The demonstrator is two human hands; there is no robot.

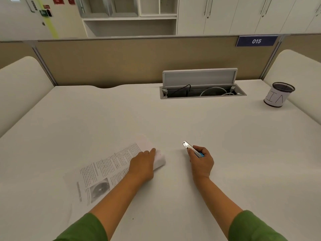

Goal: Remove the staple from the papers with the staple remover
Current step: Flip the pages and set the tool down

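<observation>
Printed papers [104, 169] lie at an angle on the white desk, left of centre, with text and a grey picture on the top sheet. My left hand [143, 164] rests flat on their far right corner, fingers pressing the paper down. The staple itself is too small to make out. My right hand [201, 162] is to the right of the papers, apart from them, closed around a metal staple remover [190, 148] with a blue grip; its silver tip points up and left toward the papers.
An open cable hatch [201, 92] with wires sits at the back of the desk. A black mesh pen cup [278, 94] wrapped in white paper stands at the far right. Beige partition panels [121, 63] enclose the desk on three sides.
</observation>
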